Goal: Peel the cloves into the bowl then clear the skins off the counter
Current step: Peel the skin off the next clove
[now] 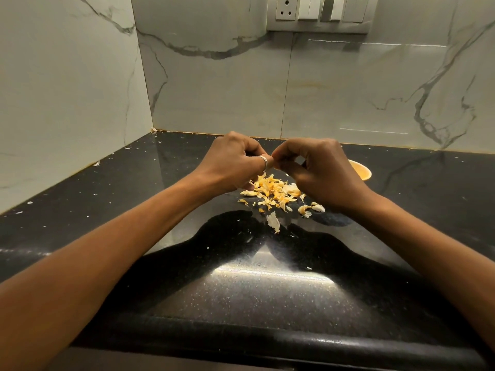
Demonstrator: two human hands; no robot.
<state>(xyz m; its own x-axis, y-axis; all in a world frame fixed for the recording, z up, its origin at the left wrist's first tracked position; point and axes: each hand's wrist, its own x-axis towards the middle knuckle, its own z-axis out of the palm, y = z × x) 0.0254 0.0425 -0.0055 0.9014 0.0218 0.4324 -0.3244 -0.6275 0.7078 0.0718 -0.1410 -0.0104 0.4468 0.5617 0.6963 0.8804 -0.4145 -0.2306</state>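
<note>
Beyond the left hand [233, 162] and the right hand [318, 170] rises a pale back wall [348, 89] of glossy tile with grey marble veins. High above the right hand, a switch plate [318, 26] on that wall carries a three-pin socket [286, 8] at its left end and rocker switches [308, 8] beside it, one of them dark. Left of the left hand, a side wall [67, 89] of the same veined tile meets the back wall in a corner. A thin tan seam [187, 133] runs along the back wall's foot, just behind both hands
</note>
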